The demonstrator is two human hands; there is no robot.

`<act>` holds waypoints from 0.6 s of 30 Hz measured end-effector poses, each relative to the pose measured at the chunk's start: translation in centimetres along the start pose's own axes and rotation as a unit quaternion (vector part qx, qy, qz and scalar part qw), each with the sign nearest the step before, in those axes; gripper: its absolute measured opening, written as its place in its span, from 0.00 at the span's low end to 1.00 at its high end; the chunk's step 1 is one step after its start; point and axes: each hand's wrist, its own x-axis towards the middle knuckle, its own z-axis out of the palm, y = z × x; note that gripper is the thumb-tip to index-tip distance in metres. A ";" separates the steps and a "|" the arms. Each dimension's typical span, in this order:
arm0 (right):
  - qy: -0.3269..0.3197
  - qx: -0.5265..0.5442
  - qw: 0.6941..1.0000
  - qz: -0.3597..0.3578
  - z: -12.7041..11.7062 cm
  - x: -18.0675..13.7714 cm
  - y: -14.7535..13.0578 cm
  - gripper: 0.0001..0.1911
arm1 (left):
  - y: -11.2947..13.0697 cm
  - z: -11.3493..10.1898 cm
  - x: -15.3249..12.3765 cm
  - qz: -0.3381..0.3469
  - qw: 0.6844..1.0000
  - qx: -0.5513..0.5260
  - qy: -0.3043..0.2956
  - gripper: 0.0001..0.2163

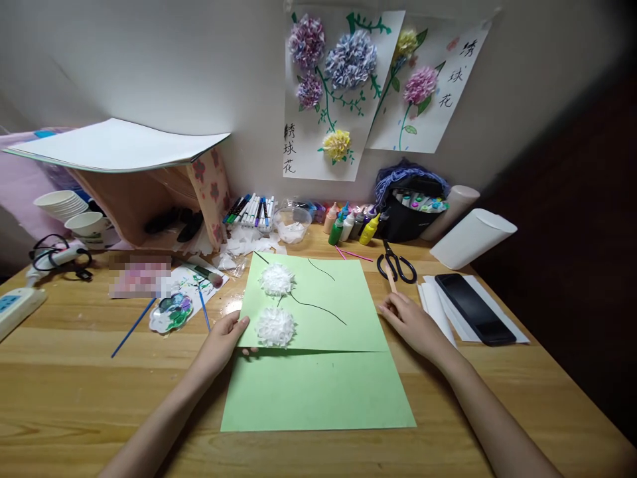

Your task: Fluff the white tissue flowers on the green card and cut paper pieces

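My left hand (225, 337) grips the lower left of a light green sheet (328, 285), thumb on top and fingers underneath. That sheet bears two white ruffled paper flowers (277, 279) on its left side and thin dark curved lines. Below it lies another green sheet (318, 392), partly covered by the first. On the right, my right hand (411, 322) pinches a flat wooden stick (391, 277), just past the sheet's right edge. Black-handled scissors (398, 265) lie right behind the stick.
A phone (475, 309) rests on white paper at right. Paint bottles (336, 229), markers (251, 211) and a black pen case (411, 216) line the wall. Left are a paint palette (172, 312), brushes, paper cups (87, 227) and a power strip (22, 309).
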 end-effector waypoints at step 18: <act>0.082 -0.011 0.982 -0.170 0.8 0.0 -0.9 0.07 | 5.3 -4.9 5.0 0.311 0.736 0.567 0.200 0.20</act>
